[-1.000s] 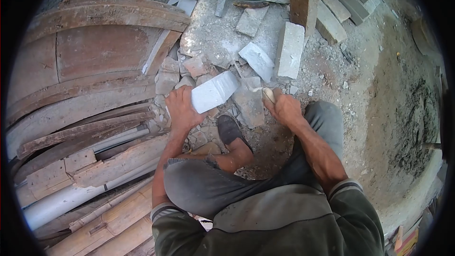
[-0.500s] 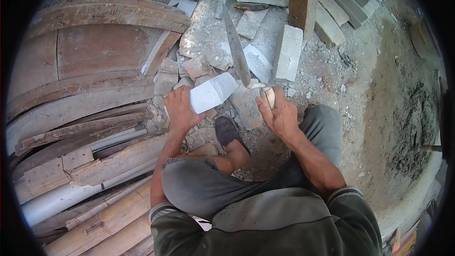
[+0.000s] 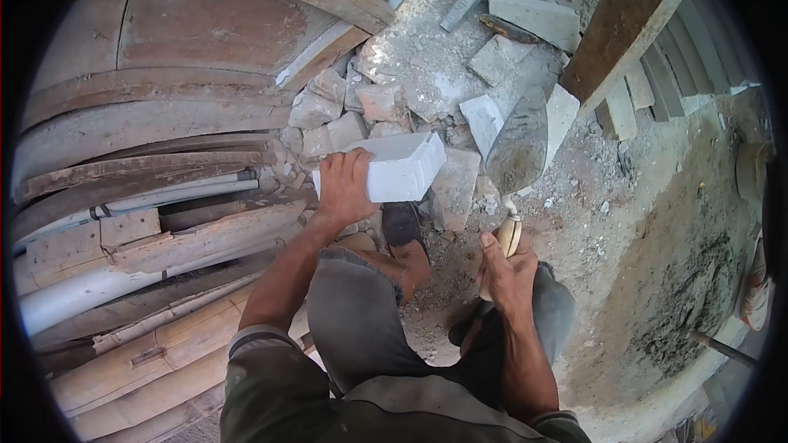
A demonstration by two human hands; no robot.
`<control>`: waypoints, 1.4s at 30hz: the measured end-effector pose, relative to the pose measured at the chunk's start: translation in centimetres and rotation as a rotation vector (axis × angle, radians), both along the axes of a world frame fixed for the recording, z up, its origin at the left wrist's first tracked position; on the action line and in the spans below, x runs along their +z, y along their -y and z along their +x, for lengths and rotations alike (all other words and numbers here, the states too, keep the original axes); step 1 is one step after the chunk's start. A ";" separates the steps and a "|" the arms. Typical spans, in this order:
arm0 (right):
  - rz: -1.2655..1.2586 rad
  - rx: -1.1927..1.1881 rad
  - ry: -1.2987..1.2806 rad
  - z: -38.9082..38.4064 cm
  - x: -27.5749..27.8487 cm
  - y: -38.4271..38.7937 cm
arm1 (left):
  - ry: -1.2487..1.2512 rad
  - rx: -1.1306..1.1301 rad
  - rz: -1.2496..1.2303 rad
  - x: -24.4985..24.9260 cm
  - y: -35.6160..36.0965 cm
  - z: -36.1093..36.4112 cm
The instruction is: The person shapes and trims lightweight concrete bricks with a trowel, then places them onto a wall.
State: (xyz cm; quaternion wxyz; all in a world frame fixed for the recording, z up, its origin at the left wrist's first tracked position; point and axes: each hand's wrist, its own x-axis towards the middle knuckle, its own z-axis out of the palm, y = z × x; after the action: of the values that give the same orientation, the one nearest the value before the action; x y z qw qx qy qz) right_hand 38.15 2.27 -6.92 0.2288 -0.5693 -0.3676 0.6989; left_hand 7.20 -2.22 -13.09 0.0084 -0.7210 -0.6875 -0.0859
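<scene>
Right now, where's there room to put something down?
On the bare ground between the right hand and the dark lumpy patch. It's crowded by the left hand: broken stones beyond the white block, long boards to the left.

dark shirt (image 3: 275,398) | pale-banded cuffs (image 3: 261,335) | frayed grey trousers (image 3: 355,316) | dark shoe (image 3: 400,226)

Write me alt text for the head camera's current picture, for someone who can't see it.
A person's left hand grips a pale block while the right hand holds a trowel by its handle. Ahead lie broken blocks and rubble, with wooden boards at left and dusty ground at right.
</scene>
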 end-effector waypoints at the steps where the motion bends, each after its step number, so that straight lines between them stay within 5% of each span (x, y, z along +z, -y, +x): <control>1: -0.160 -0.094 -0.072 -0.5 1.7 0.1 | 0.003 -0.007 -0.002 0.2 -0.2 -0.1; 6: 0.023 -0.045 -0.012 1.0 -3.2 3.9 | 0.097 0.137 -0.155 3.1 -3.1 -1.1; 10: -0.154 -0.002 0.099 5.2 7.9 6.1 | 0.421 0.620 -0.273 12.9 -3.0 -1.8; 11: -0.259 -0.029 0.074 6.0 10.8 6.2 | 0.727 0.691 -0.205 15.4 -2.2 -2.6; 12: -0.254 -0.001 0.073 7.2 13.0 6.3 | 0.728 0.717 -0.191 17.6 -1.4 -3.1; 15: -0.273 0.038 0.116 11.1 17.7 5.4 | 1.700 0.930 0.103 24.9 1.0 -3.4; 20: -0.212 0.090 0.319 15.7 25.3 4.5 | 2.137 0.991 0.414 37.3 4.1 -1.0; 24: -0.270 -0.005 0.479 15.4 31.4 5.1 | 2.542 0.800 0.571 41.4 6.3 -1.7; 28: -0.125 0.081 0.505 15.6 33.8 5.8 | 2.512 0.873 0.642 45.5 7.7 -3.9; 32: 0.224 0.242 0.422 19.5 25.2 4.6 | 2.323 0.748 0.941 48.4 9.3 -5.2; 35: 0.175 0.450 0.557 13.6 32.7 0.5 | 2.201 0.780 1.089 50.1 10.7 -5.0; 38: 0.110 0.427 0.475 12.0 32.6 -2.2 | 2.187 0.797 1.194 52.0 11.2 -3.3; 42: 0.138 0.392 0.112 8.2 33.9 -5.2 | 2.231 0.657 1.360 53.7 12.1 -1.1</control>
State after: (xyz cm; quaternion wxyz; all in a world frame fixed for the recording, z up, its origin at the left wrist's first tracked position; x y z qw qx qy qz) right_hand 46.34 7.44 26.98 0.1062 -0.5079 -0.5302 0.6706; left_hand 6.08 -14.34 40.62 -0.1779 0.0769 -0.2888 -0.9376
